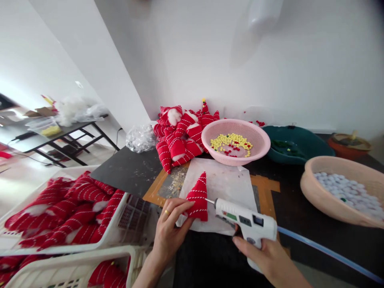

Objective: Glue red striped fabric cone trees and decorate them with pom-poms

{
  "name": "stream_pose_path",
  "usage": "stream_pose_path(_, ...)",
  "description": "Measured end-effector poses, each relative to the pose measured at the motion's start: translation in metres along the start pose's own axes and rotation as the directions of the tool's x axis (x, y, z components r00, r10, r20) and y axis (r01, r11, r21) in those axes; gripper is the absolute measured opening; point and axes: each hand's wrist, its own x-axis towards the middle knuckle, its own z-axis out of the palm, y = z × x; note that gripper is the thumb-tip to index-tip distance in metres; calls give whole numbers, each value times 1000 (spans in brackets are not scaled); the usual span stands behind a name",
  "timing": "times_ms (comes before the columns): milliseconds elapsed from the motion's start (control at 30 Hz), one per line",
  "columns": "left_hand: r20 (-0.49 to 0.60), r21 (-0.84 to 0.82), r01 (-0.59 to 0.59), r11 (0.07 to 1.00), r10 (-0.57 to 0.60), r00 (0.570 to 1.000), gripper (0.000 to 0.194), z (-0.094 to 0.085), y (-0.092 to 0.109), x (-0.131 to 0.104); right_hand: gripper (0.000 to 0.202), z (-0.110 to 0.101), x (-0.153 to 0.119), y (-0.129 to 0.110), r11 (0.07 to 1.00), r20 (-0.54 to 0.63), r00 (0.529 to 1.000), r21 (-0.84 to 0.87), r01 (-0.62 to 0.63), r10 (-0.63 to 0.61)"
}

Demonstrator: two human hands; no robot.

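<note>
My left hand (174, 219), with a ring on one finger, is closed on the lower left side of a red cone-shaped stuffed hat (200, 197) with white stitched stripes. The hat lies over a sheet of white paper (226, 180), its tip pointing away from me. In my right hand (260, 251) is a white hot glue gun (244, 222), gripped by its handle. The gun's thin metal nozzle points left and reaches the hat's right edge; whether it touches the fabric I cannot tell. A translucent blue glue stick (324, 250) trails from the gun's rear.
Behind the paper stand a pink basket (207, 138) of yellow and red pompoms and a pile of red striped pieces (175, 140). On the right are a teal basin (318, 146) and a peach basket (310, 192) of white balls. White crates (105, 244) of red pieces are at lower left.
</note>
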Motion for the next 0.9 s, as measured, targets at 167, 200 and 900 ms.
stream_pose_path(167,-18,-64,-12,998,10,1000,27,1,3,4,31,0,-1,-2,996,147,987,-60,69,-59)
stream_pose_path(200,-17,-71,-15,997,14,1000,26,2,3,4,32,1,-1,-1,994,161,985,-79,73,-59)
stream_pose_path(900,1,-113,-25,993,25,1000,30,4,2,4,38,2,11,1,983,241,970,-173,65,-22)
